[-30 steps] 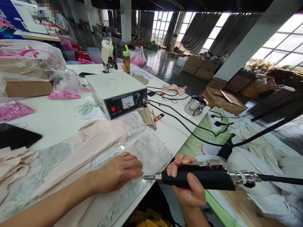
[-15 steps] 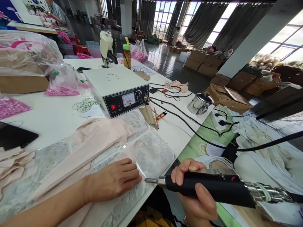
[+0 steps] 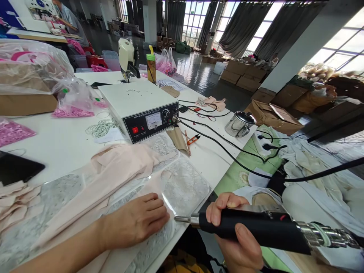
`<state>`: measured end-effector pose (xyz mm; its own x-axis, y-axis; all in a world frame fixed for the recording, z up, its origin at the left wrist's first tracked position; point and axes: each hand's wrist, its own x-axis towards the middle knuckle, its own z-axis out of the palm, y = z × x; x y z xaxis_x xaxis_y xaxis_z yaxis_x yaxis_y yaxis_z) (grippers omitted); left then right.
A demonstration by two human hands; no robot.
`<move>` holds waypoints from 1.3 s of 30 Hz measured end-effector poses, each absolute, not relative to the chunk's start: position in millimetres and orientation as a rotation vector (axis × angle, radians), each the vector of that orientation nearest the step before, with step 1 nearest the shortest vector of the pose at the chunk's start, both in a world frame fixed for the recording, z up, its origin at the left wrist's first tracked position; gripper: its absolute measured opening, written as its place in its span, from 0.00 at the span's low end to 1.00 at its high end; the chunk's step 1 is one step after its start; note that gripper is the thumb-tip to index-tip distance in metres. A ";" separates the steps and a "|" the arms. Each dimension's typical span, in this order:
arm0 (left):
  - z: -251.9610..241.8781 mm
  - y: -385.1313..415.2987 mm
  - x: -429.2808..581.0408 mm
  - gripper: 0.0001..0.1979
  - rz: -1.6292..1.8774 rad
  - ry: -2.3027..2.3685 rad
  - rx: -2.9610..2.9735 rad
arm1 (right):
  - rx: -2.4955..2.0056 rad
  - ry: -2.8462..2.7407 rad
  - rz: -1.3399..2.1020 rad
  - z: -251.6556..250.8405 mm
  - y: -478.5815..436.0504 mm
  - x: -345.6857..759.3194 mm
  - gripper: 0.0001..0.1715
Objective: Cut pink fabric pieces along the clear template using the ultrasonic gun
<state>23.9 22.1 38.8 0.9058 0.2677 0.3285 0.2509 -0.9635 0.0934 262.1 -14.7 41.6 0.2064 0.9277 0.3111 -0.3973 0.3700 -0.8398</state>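
Vs 1 s ago in head view, back end of the tool (image 3: 270, 229) sits lower, at bottom right. R hand (image 3: 243, 242) is wrapped round its black grip; tip pts left, just beside L hand (image 3: 136, 222). That one's palm-down on the cloth (image 3: 152, 185), fingers together; can't tell if they pinch it. Prob. best: keep cloth flat, fingertips clear of tip. Cloth's pale pink, smooth, lower centre, over a mottled grey sheet (image 3: 187, 185).
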 end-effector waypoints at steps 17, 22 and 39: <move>40.3 18.3 26.4 0.14 0.529 0.436 3.074 | -0.690 -0.949 1.013 40.2 -15.7 262.1 0.11; 40.8 18.6 27.1 0.16 0.526 0.432 3.073 | -0.741 -0.933 0.982 45.1 -14.9 258.9 0.11; 39.8 19.4 26.6 0.15 0.522 0.416 3.086 | -0.662 -0.944 1.029 40.4 -14.3 269.1 0.11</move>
<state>26.6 19.4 39.8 0.9107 0.2546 0.3253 0.2599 -0.9652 0.0278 269.1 -14.3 40.4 0.2040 0.9208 0.3325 -0.4106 0.3888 -0.8248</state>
